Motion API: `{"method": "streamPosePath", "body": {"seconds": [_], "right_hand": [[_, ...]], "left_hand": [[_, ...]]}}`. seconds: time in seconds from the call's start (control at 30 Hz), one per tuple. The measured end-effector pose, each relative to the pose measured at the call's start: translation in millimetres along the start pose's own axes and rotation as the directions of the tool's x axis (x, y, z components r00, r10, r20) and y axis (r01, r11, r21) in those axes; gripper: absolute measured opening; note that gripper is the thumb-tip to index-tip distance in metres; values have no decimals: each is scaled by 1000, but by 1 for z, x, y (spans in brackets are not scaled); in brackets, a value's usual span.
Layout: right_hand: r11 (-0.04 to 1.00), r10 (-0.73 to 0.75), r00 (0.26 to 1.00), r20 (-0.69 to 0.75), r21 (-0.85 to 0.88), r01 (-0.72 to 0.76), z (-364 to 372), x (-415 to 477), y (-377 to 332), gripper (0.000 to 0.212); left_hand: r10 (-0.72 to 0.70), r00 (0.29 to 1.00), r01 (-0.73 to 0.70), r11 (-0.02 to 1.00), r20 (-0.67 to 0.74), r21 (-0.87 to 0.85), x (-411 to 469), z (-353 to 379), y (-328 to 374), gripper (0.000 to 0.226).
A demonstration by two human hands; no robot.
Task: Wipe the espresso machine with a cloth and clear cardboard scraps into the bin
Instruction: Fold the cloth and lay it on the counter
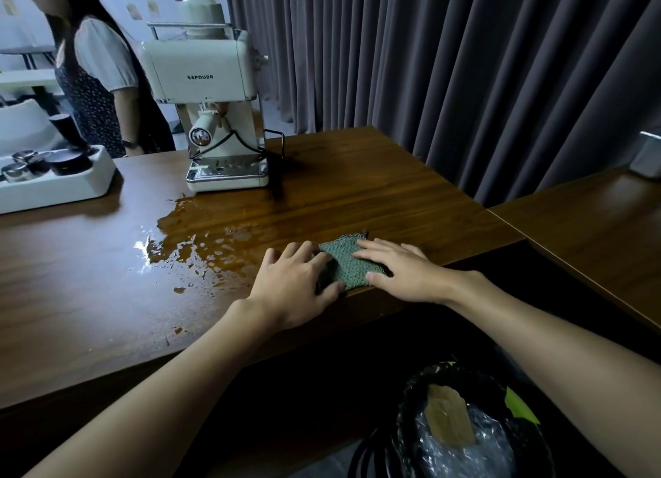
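A green woven cloth (345,261) lies flat near the front edge of the wooden table (375,191). My left hand (293,284) rests on the cloth's left side with relaxed fingers. My right hand (404,270) presses flat on its right side. The cream espresso machine (214,105) stands upright at the back of the table, well beyond both hands. A black-lined bin (468,424) sits on the floor below my right forearm, with a piece of brown cardboard (449,422) inside it.
A wet brown spill (200,238) spreads over the table left of the cloth. A white tray (53,180) with dark tools stands at the far left. A person (103,77) stands behind the table. Grey curtains (465,66) hang at the back; a second table (601,231) adjoins at the right.
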State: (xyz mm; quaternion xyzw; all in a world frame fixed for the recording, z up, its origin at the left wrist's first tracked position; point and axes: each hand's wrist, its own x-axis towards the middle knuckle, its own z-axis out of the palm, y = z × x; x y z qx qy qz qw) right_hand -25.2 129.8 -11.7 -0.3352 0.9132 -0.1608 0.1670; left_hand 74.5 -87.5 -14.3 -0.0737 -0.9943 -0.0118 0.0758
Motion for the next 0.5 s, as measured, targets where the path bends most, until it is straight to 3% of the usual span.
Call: {"method": "streamPosePath", "body": {"seconds": [0.2, 0.5], "right_hand": [[998, 54, 998, 16, 37, -54, -2, 3, -8, 51], [948, 152, 969, -193, 306, -88, -13, -22, -24, 42]], "left_hand": [[-8, 1000, 9, 1000, 2, -27, -1, -1, 2, 68], [-60, 997, 48, 978, -50, -202, 7, -21, -4, 56]]}}
